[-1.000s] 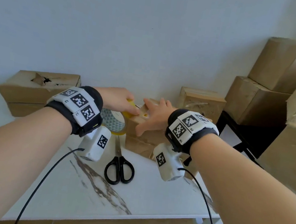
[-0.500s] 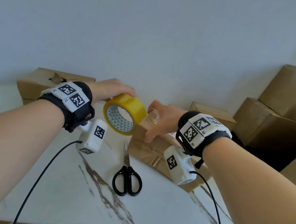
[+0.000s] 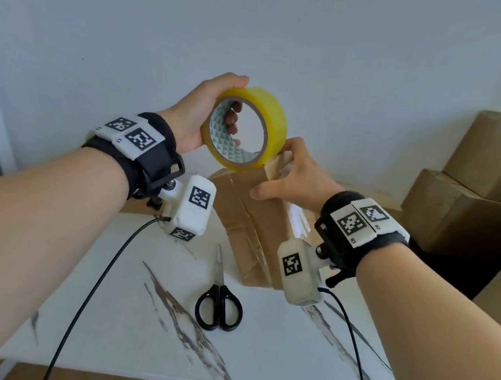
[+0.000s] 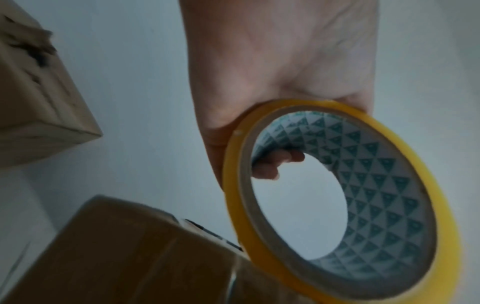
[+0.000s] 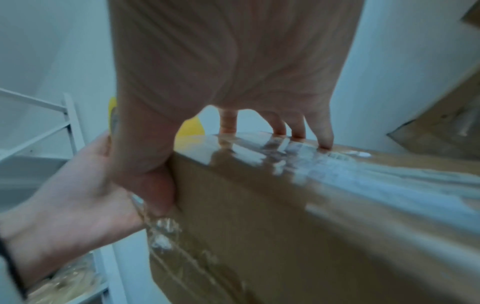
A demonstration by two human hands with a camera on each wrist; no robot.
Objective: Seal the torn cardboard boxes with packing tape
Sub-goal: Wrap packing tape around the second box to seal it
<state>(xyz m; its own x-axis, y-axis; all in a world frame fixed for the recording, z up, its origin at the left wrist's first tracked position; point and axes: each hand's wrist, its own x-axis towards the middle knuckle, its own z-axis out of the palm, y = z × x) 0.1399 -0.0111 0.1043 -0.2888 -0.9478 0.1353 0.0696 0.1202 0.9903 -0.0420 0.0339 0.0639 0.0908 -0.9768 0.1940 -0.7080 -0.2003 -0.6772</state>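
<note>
My left hand [image 3: 202,113] grips a yellow roll of packing tape [image 3: 265,118] and holds it in the air above the box, fingers through its patterned core [image 4: 384,195]. A brown cardboard box [image 3: 257,222] stands tilted on the white marble table [image 3: 267,367], with glossy clear tape [image 5: 363,174] along its top. My right hand [image 3: 295,176] grips its raised end, thumb on the side and fingers [image 5: 298,127] over the top face. The roll hangs just left of that hand.
Black scissors [image 3: 219,307] lie shut on the table in front of the box. A second box with a torn hole [image 4: 39,102] sits at the back left. More cardboard boxes [image 3: 494,164] are stacked at the right, off the table. Wrist-camera cables trail over the front edge.
My left hand has lifted the tape roll up off the box. My right hand has gone from lying flat on the box to gripping its end, which has risen.
</note>
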